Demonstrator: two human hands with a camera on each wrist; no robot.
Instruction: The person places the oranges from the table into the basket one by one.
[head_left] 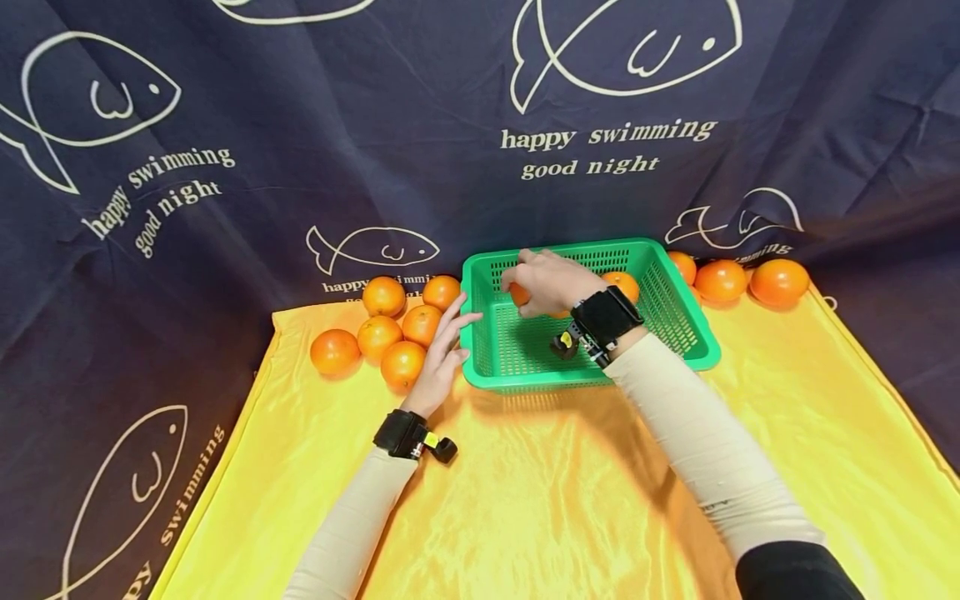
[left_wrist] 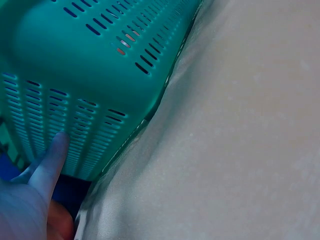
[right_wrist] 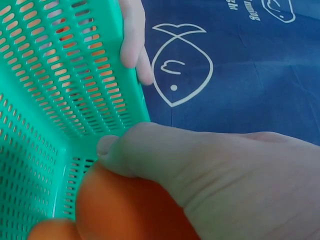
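A green plastic basket [head_left: 480, 379] with slotted walls stands toward the back of the yellow cloth. My right hand [head_left: 551, 279] reaches over its far left part and grips an orange [head_left: 519, 293]. Seen from the right wrist, that orange [right_wrist: 125, 205] fills the space under the thumb. Another orange [head_left: 621, 285] lies in the basket, partly covered by my wrist. At the basket's left end, my left hand [head_left: 442, 358] has extended fingers touching the rim and outer wall. One straight finger [left_wrist: 52, 162] lies along the slotted wall in the left wrist view.
Several oranges [head_left: 379, 337] cluster left of the basket, close beside my left hand. More oranges [head_left: 722, 281] line up beyond its right end. A dark blue cloth [head_left: 450, 150] with white fish drawings hangs behind, and yellow cloth [head_left: 525, 500] stretches in front.
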